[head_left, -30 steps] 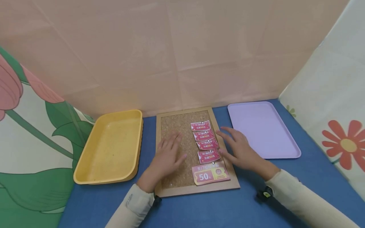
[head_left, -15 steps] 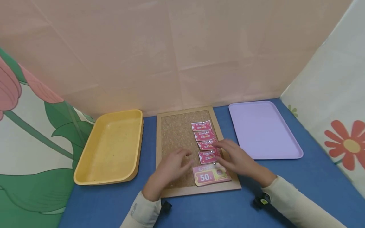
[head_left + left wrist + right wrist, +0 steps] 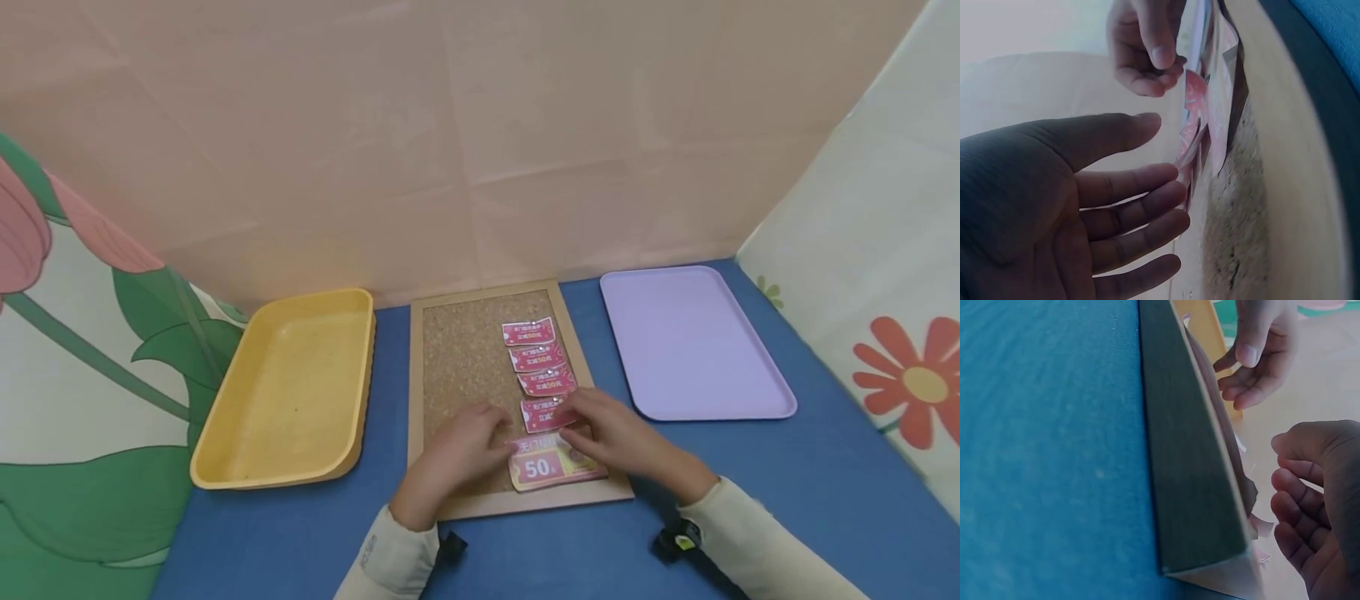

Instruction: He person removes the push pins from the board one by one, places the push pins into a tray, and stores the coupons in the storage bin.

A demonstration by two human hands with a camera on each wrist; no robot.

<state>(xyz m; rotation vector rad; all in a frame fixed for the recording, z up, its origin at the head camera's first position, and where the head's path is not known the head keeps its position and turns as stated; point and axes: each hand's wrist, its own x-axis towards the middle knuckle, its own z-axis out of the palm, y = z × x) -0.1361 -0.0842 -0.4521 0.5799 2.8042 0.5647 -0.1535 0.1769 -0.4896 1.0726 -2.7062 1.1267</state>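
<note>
A cork board point(image 3: 459, 358) in a wooden frame lies on the blue-covered table. Down its right half runs a column of several small red coupons point(image 3: 528, 334), with tiny metal pins visible at some upper edges. Below them is a larger pink-and-yellow coupon point(image 3: 538, 470) marked 50. The left hand point(image 3: 463, 446) hovers at that coupon's left end, fingers extended and apart in the left wrist view. Over its upper right part is the right hand point(image 3: 618, 433), loosely curled, with nothing visible between thumb and fingers in the right wrist view. The fingers hide the coupon's top pin.
To the board's left stands a deep yellow tray point(image 3: 288, 392). A flat purple tray point(image 3: 697, 342) lies to its right. A pinkish backdrop point(image 3: 465, 150) rises behind the table, with flower-printed panels at both sides. Dark wrist cameras point(image 3: 675, 542) hang under the sleeves.
The right hand has moved down from beside the red coupons to the large coupon. The left hand has shifted right and slightly down across the cork. The coupons stay in place.
</note>
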